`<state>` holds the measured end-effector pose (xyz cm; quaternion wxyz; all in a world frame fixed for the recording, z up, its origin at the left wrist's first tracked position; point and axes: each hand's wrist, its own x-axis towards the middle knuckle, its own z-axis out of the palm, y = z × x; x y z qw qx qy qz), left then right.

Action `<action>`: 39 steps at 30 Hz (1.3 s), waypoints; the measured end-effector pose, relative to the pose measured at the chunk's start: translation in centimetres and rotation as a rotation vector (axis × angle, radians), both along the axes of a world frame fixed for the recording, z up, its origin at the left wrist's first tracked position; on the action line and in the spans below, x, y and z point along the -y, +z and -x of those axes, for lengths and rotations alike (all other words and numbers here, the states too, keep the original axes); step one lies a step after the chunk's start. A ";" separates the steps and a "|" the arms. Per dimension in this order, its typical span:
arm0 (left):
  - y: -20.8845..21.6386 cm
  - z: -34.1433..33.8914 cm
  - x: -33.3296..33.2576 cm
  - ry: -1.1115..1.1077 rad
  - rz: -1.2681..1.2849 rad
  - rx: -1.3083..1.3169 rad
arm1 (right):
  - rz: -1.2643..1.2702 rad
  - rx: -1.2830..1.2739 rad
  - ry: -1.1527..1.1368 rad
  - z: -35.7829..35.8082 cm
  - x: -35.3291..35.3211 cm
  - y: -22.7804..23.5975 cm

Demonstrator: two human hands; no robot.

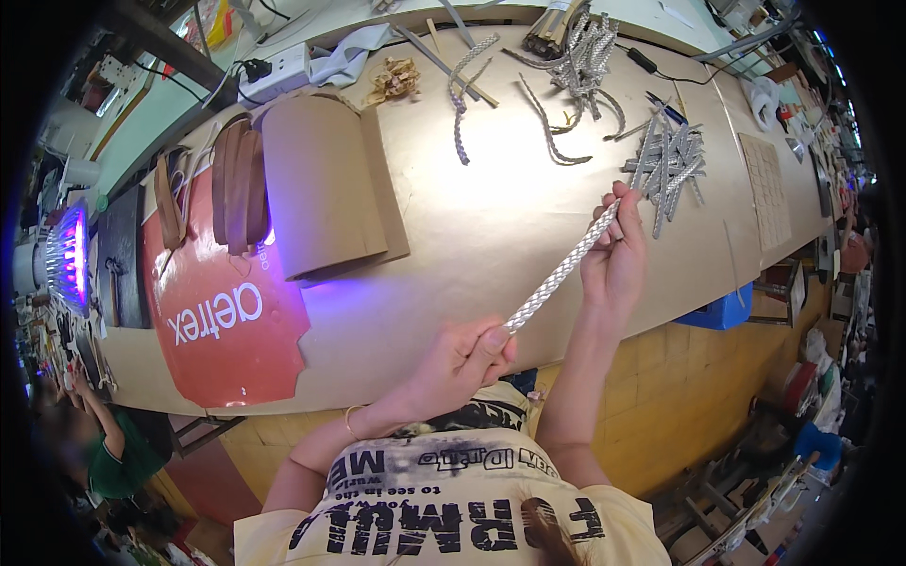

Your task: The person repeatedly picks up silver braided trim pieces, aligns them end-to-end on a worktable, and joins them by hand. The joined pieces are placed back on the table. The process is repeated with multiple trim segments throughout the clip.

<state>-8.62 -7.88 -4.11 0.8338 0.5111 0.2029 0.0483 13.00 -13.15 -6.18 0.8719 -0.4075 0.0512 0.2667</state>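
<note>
A silvery-white braided strap (562, 272) is stretched at a slant between my two hands, above the table's front part. Its lower end is pinched by my left hand (462, 363), thumb on top, close to my body. The upper end is gripped in the closed fingers of my right hand (618, 250), farther out and to the right. Just beyond that hand lies a loose pile of short silver braids (668, 170). Farther back is a bundle of silver braided strips (587, 57). Single grey braids (543, 118) lie to its left.
Left on the table (491, 226) stand a curled brown cardboard sheet (326, 189) and brown straps (241, 184) on a red sheet (222, 330). Behind is a white power strip (276, 75). A purple-lit lamp (71, 259) is at far left, near a person in green (127, 453). A blue bin (722, 309) sits below the right edge.
</note>
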 end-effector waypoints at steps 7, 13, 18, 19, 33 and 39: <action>-3.8 0.2 1.2 -0.015 -0.009 -0.152 | 0.394 0.257 0.195 0.1 -1.4 -2.5; -6.9 1.5 3.5 -0.488 0.078 -0.333 | 0.674 0.664 0.970 1.1 -3.6 -3.8; -5.6 2.1 1.8 -0.438 -0.654 -0.245 | 0.803 1.197 1.087 1.0 -4.7 -3.8; -5.4 1.7 1.1 -0.300 -0.889 -0.169 | 0.859 1.298 1.010 1.1 -4.3 -3.8; -6.4 -1.0 -1.5 -0.440 -1.473 -0.363 | 2.020 0.841 -0.119 -25.9 23.7 -3.9; -6.5 0.0 0.6 -0.350 -1.386 -0.420 | 2.202 0.354 0.030 -28.5 31.0 -5.1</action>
